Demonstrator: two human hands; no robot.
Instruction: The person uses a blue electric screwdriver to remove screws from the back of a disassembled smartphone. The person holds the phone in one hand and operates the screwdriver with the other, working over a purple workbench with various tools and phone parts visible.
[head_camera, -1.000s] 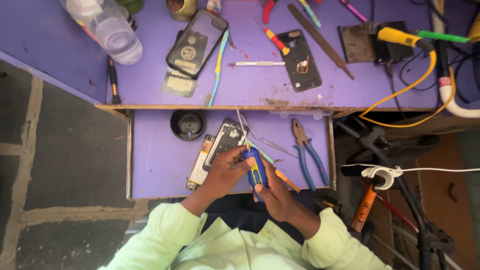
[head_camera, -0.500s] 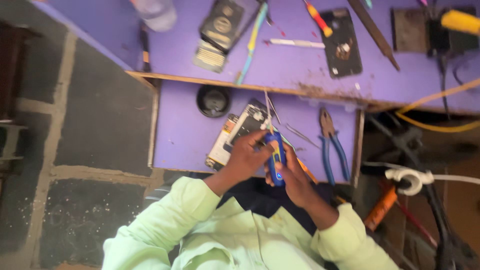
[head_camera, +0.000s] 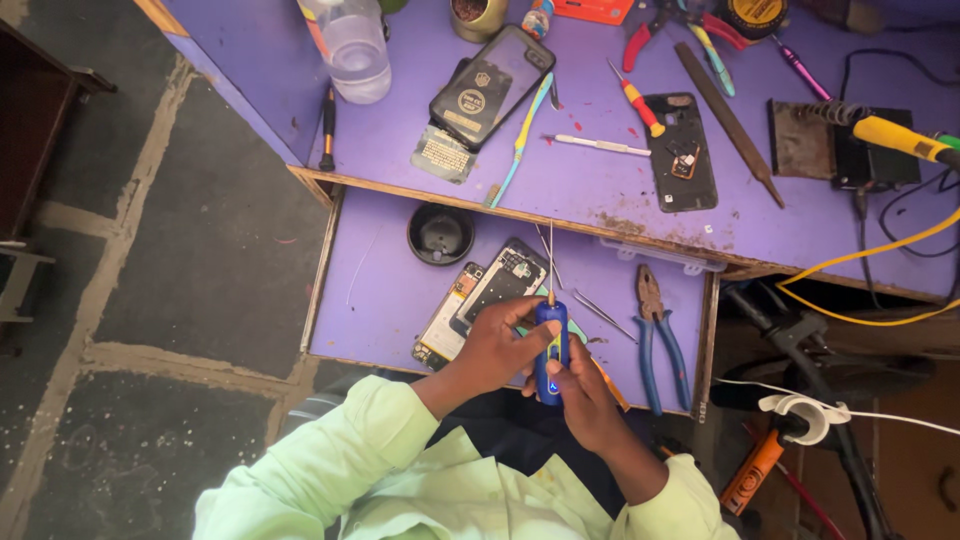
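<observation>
Hands: left hand (head_camera: 497, 345) and right hand (head_camera: 580, 385) are both gripping the blue electric screwdriver (head_camera: 549, 345), fingers closed round it.
Screwdriver: standing upright, just beside the opened phone (head_camera: 490, 295) on the pull-out shelf (head_camera: 380, 280).
Technique: probably keeping the thin bit steady matters most.
Count: one pair of blue pliers (head_camera: 655, 335), one black round cup (head_camera: 440, 234) beside the phone.

A blue screwdriver (head_camera: 550, 345) stands upright with its thin shaft pointing up, just beside an opened phone (head_camera: 487, 296) lying flat.
</observation>
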